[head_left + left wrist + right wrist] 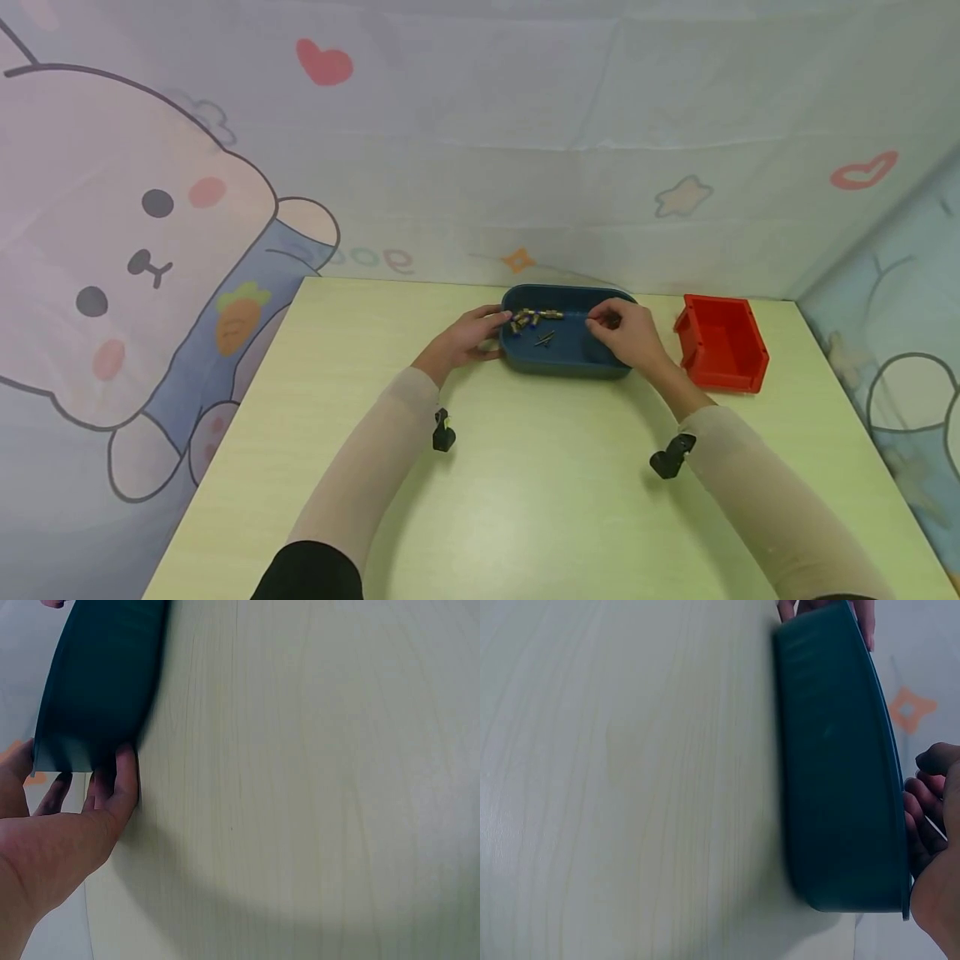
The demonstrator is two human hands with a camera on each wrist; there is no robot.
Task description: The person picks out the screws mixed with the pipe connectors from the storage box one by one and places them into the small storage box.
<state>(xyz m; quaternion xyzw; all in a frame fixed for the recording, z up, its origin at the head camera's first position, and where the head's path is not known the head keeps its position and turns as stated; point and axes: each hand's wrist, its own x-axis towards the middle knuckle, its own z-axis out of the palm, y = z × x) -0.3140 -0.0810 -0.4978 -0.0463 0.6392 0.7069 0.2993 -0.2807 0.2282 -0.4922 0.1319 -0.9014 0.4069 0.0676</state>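
A dark blue-green plastic tray (558, 368) with a raised rim stands near the table's back edge. My left hand (468, 333) grips its left end, thumb by the rim and fingers against the outer wall; the left wrist view shows those fingers bent around that end wall (71, 754). Several small brass fittings (551, 315), some with blue parts, lie in the tray's left half, with a few thin screw-like pieces (545, 339) in front of them. Over the tray's right end, my right hand (626, 333) has curled fingers, thumb near index; I cannot tell whether it holds something small.
To the right of the tray stands a red plastic bin (723, 346). Both stand on a light wood-grain table (525, 492). Behind the table hangs a printed cloth (480, 167) with cartoon figures, close to the tray's far side.
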